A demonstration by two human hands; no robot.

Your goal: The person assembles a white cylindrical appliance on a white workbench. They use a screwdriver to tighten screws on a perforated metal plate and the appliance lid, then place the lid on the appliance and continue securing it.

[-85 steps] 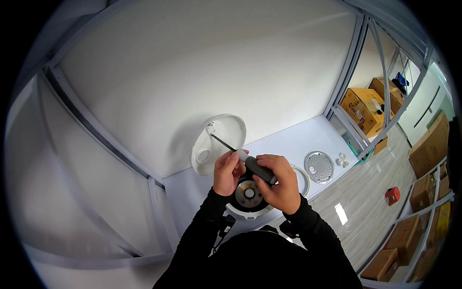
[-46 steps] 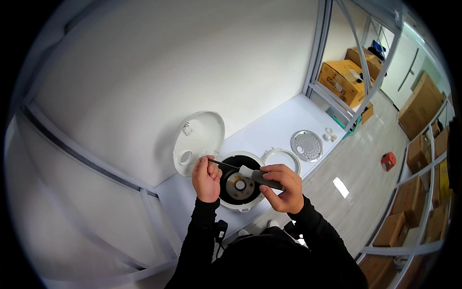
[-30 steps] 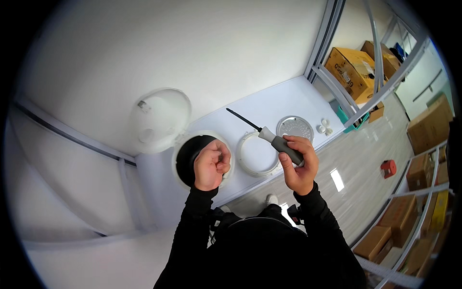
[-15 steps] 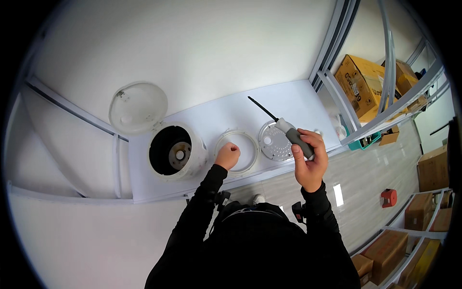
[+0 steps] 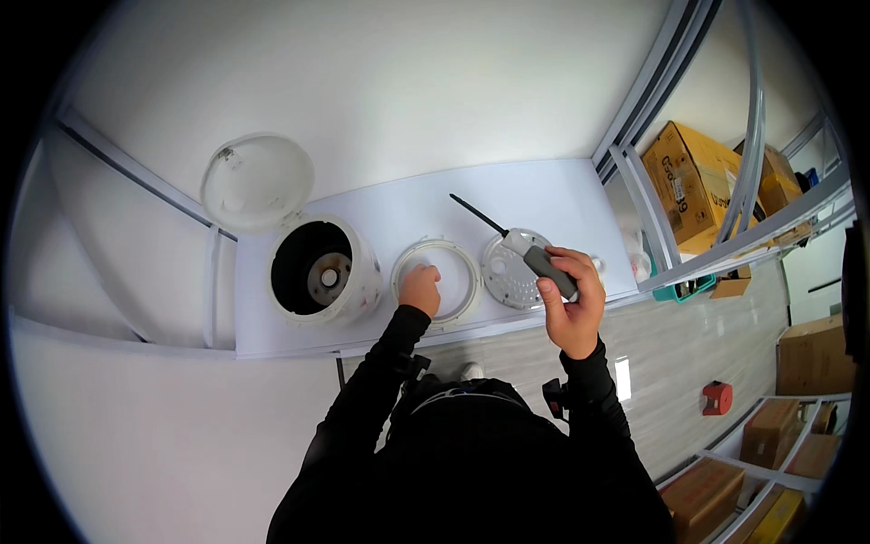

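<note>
A: Log the grips first. What do I write?

B: The right grip (image 5: 575, 310) is wrapped round the handle of a screwdriver (image 5: 517, 241), held in the air; its shaft slants away from the body and to the left, and I see no screw at its tip. The left grip (image 5: 420, 290) is narrow, fingers curled, over the near-left part of a white ring (image 5: 475, 283). Contact with the ring, or anything pinched inside: cannot tell from my end.

A: What is already apart?

B: Two large parts, by my reading. The ring lies flat on the worktop (image 5: 399, 207), right of the cooker body (image 5: 362, 272). A perforated disc (image 5: 507, 276) lies just right of the ring, partly behind the screwdriver and hand. A small white piece (image 5: 596, 264) shows beyond the hand, too covered for me to identify.

A: And what is not apart?

B: The lid (image 5: 258, 179) stands open behind the cooker body and seems joined to it at the hinge. Inside the dark well I see a round metal plate (image 5: 330, 276), apparently in place. Judgement: opened and partly stripped, main body whole. I cannot make out individual screws or the hinge fixings.
</note>
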